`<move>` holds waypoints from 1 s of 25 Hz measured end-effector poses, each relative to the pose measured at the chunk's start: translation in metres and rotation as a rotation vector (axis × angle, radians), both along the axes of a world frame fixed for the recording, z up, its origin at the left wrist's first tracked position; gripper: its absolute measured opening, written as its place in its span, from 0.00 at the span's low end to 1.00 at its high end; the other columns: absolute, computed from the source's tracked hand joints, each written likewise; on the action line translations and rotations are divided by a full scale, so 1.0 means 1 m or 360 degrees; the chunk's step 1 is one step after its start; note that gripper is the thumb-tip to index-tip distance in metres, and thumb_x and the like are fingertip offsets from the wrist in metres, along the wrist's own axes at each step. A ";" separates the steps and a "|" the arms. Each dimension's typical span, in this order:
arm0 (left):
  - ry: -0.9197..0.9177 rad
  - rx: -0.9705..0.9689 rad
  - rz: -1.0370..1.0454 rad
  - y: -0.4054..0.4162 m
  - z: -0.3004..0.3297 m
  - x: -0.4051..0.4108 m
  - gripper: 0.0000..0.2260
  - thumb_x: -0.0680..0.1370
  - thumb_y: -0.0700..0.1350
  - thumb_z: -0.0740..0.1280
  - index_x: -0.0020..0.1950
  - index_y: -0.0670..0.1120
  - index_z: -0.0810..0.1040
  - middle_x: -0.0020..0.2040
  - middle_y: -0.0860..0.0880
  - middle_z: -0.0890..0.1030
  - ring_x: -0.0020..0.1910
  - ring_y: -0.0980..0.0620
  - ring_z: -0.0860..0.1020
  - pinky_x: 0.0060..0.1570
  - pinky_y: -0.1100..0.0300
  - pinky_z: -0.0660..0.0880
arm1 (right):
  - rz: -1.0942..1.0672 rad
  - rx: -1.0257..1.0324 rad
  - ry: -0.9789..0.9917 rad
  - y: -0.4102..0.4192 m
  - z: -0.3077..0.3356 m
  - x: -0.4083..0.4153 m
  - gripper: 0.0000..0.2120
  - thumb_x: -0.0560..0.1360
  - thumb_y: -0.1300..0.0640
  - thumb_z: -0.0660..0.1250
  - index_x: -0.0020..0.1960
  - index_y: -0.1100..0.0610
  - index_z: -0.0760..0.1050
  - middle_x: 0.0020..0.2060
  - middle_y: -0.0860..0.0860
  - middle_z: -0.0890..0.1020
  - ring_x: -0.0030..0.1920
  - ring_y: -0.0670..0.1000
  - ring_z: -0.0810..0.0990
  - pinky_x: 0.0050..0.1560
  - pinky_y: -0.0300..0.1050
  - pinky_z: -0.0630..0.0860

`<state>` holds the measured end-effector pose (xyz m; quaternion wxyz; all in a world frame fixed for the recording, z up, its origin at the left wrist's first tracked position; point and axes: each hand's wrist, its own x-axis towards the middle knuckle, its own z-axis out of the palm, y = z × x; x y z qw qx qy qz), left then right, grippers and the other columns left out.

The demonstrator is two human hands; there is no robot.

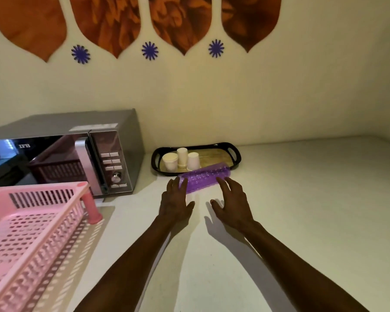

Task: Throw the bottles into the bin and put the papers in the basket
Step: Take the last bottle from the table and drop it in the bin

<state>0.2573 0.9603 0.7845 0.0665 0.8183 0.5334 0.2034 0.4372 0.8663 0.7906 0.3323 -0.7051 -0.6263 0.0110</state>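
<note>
Beside tray (234, 152) edge: purple bottle (203, 177); left hand (175, 202), right hand (231, 206) spread, empty.

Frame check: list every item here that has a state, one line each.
Left hand: open, fingertips at the purple bottle.
Right hand: open, fingers spread at the bottle.
Purple bottle: lying on its side.
Pink basket: appears empty.
Microwave: door shut.
Paper cups: one upright, two inverted.

A microwave (65, 152) stands beside a black tray (233, 154) holding paper cups (182, 157).
</note>
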 end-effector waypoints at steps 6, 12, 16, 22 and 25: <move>0.0190 -0.0208 0.0014 0.028 0.007 0.002 0.44 0.76 0.62 0.69 0.83 0.52 0.47 0.84 0.45 0.51 0.83 0.39 0.47 0.78 0.36 0.50 | 0.0243 0.0045 -0.0432 0.057 0.018 0.006 0.35 0.71 0.47 0.73 0.74 0.58 0.69 0.70 0.60 0.74 0.71 0.61 0.72 0.67 0.57 0.71; 0.0033 -0.0054 -0.0005 0.020 -0.019 -0.006 0.47 0.74 0.59 0.73 0.82 0.54 0.46 0.82 0.47 0.55 0.81 0.43 0.57 0.78 0.39 0.59 | 0.0221 -0.0313 -0.0800 0.094 0.019 0.029 0.44 0.72 0.44 0.72 0.81 0.52 0.53 0.80 0.57 0.57 0.80 0.61 0.51 0.76 0.66 0.58; 0.0078 -0.0041 -0.0014 0.024 -0.025 -0.011 0.50 0.72 0.60 0.75 0.83 0.53 0.45 0.81 0.46 0.56 0.78 0.44 0.61 0.74 0.42 0.67 | 0.0216 -0.0491 -0.0818 0.118 0.030 0.032 0.48 0.73 0.40 0.70 0.82 0.52 0.47 0.82 0.57 0.48 0.81 0.61 0.42 0.77 0.68 0.50; -0.0093 -0.0074 0.0078 0.022 -0.031 -0.011 0.50 0.70 0.60 0.77 0.82 0.54 0.49 0.78 0.46 0.62 0.73 0.44 0.69 0.68 0.47 0.73 | 0.0309 -0.0642 -0.0794 0.122 0.016 0.030 0.43 0.75 0.38 0.68 0.81 0.50 0.51 0.78 0.57 0.63 0.80 0.61 0.56 0.77 0.69 0.51; -0.0210 -0.0184 0.0116 0.020 -0.032 -0.005 0.50 0.71 0.55 0.78 0.82 0.53 0.50 0.79 0.46 0.63 0.74 0.43 0.68 0.70 0.44 0.72 | 0.0335 -0.0604 -0.0671 0.114 0.011 0.025 0.36 0.74 0.36 0.68 0.75 0.50 0.63 0.67 0.57 0.75 0.66 0.58 0.75 0.67 0.57 0.72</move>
